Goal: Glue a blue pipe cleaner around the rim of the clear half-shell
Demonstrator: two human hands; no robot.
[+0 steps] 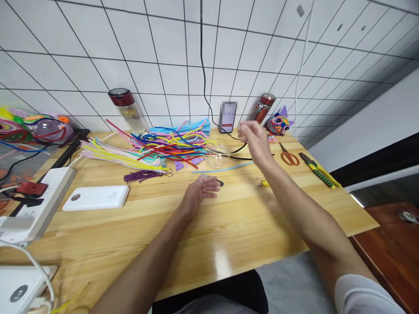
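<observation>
Light-blue pipe cleaner (225, 168) on worktop (235, 231), 1 o'clock from left hand (199, 194), long axis roughly 9-to-3. Left nearer, fingers spread loosely; right hand (257, 138) blurred, fingers curled, can't tell whether closed.

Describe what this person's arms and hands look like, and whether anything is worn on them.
The left hand and right hand are both bare, with no gloves, rings or watch to be seen. A plain, pale short sleeve covers the upper right arm; no left sleeve is in view.
</observation>
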